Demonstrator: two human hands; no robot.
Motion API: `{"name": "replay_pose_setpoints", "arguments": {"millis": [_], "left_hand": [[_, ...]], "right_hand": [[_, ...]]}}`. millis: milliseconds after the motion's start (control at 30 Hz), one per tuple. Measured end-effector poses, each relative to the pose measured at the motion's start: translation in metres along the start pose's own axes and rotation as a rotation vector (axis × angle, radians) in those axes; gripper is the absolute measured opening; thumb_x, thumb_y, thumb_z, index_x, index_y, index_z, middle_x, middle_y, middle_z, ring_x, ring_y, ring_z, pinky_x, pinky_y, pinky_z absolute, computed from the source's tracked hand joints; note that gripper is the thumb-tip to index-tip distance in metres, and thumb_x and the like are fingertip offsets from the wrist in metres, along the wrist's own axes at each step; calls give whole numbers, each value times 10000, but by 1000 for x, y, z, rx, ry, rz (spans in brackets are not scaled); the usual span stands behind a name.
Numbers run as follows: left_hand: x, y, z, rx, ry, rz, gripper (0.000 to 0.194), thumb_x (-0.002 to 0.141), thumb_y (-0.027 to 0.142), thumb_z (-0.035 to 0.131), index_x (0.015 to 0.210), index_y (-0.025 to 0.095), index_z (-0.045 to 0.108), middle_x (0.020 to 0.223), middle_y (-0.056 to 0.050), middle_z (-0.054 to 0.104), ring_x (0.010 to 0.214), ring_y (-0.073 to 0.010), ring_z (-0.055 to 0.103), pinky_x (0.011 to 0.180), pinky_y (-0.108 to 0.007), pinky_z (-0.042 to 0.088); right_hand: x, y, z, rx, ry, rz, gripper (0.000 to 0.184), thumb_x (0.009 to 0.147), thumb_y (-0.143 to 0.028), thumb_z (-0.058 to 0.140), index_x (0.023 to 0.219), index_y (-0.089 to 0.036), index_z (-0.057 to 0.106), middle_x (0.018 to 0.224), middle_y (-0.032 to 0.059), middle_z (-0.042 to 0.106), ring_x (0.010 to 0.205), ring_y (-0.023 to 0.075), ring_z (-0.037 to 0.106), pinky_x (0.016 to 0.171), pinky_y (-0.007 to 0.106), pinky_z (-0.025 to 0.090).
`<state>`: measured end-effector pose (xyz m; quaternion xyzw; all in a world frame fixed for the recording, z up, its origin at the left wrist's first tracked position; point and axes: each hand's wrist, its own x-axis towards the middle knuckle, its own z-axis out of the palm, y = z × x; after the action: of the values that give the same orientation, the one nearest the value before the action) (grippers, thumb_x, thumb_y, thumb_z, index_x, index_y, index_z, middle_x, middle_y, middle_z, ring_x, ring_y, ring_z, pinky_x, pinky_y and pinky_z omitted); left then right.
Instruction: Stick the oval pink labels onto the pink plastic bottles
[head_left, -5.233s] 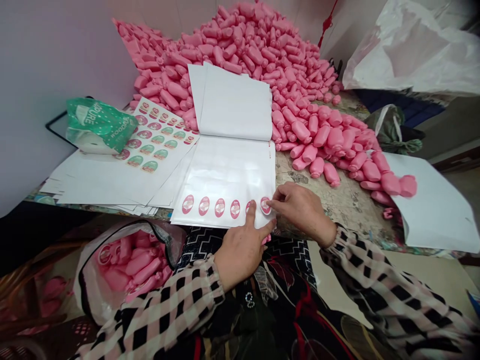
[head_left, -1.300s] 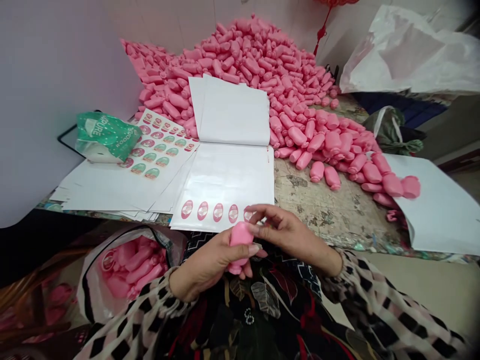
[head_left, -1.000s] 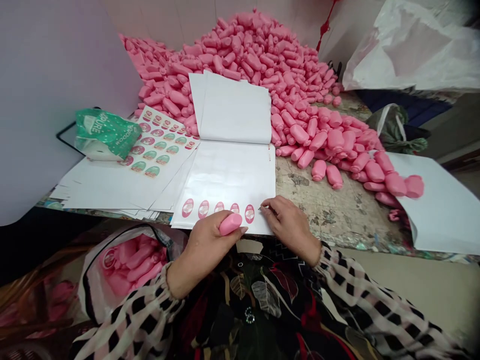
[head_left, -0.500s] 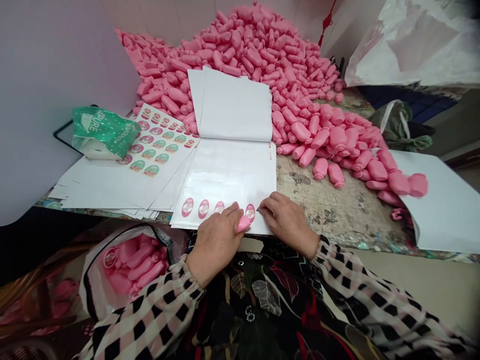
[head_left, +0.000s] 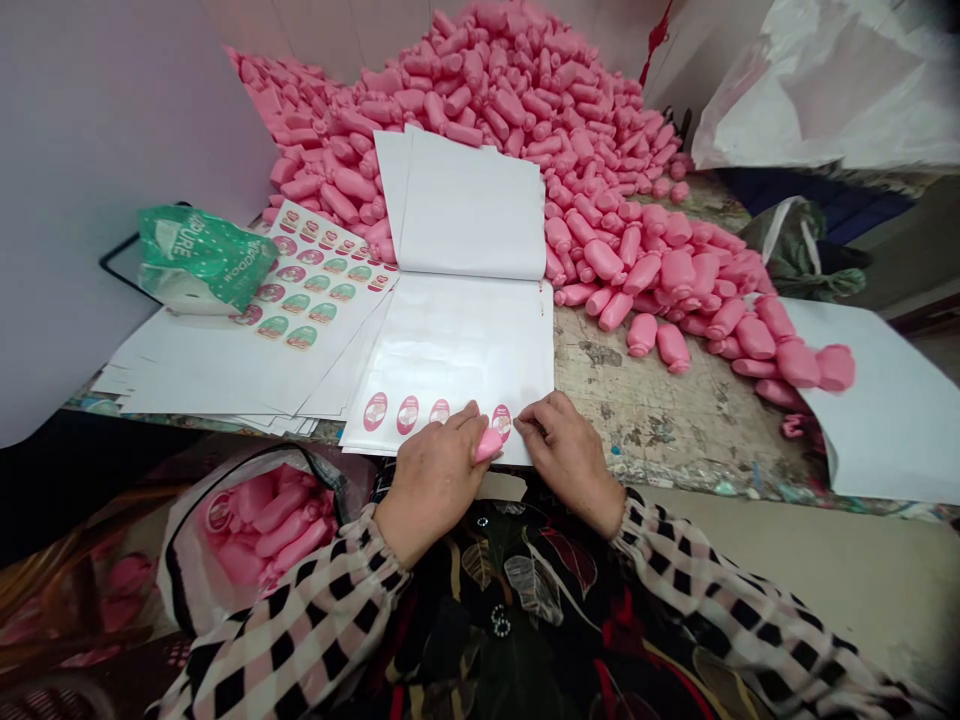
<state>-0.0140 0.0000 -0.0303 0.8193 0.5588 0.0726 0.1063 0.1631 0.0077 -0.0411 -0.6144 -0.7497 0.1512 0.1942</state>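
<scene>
While the left hand point(head_left: 433, 487) closes around a small pink plastic bottle point(head_left: 488, 445) at the lower edge of a sheet of oval labels point(head_left: 450, 350), the empty right hand point(head_left: 568, 457) lies on that sheet just beside it; more bottles point(head_left: 480, 80) heap up at twelve o'clock.

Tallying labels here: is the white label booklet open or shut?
Open: the white label booklet lies spread, upper pages turned back, oval labels showing along the lower page.
</scene>
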Motion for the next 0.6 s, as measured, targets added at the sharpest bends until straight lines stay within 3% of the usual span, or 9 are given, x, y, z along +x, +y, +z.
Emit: {"name": "replay_pose_setpoints", "arguments": {"millis": [167, 267, 333, 400, 500, 600], "left_hand": [[-1, -2, 0, -15, 0, 8, 292, 869, 348, 501, 1133, 242, 565, 1327, -44, 543, 930, -273, 638, 711, -421, 529], [-6, -3, -4, -85, 20, 43, 369, 877, 351, 493, 1219, 214, 504, 1305, -79, 549, 993, -262, 611, 804, -420, 509], [-10, -1, -8, -128, 53, 49, 403, 902, 334, 446, 1279, 193, 438, 1220, -101, 586, 1000, -253, 600, 828, -418, 494], [-13, 2, -15, -169, 88, 53, 436, 909, 288, 419, 1326, 175, 362, 1149, -116, 597, 999, -254, 594, 826, -423, 484], [-17, 6, -27, -326, 47, 47, 552, 852, 205, 481, 1359, 177, 263, 1070, -104, 610, 899, -232, 619, 759, -394, 490], [-19, 5, -38, -643, -57, -39, 560, 783, 220, 585, 1288, 219, 343, 915, -32, 629, 731, -168, 611, 654, -312, 481]], "right_hand": [[0, 5, 2, -123, 44, -78, 237, 934, -309, 416, 958, -200, 625, 895, 64, 566, 845, 198, 507, 727, 322, 370], [0, 6, -9, -210, 148, -70, 229, 920, -322, 447, 992, -217, 638, 929, 77, 589, 901, 242, 481, 773, 386, 352], [-1, 1, -21, -123, 208, -85, 222, 913, -340, 468, 1003, -218, 630, 965, 76, 594, 932, 245, 481, 801, 407, 359], [-5, -9, -33, 97, 155, -202, 246, 899, -353, 504, 1079, -213, 596, 1005, 71, 589, 951, 219, 498, 828, 391, 390], [-12, -25, -44, 421, -79, -385, 294, 887, -323, 538, 1166, -233, 556, 1042, 57, 580, 946, 166, 530, 829, 329, 436], [-16, -31, -42, 636, -187, -253, 186, 877, -329, 553, 1027, -239, 617, 952, 32, 603, 865, 143, 554, 783, 303, 453]]}}
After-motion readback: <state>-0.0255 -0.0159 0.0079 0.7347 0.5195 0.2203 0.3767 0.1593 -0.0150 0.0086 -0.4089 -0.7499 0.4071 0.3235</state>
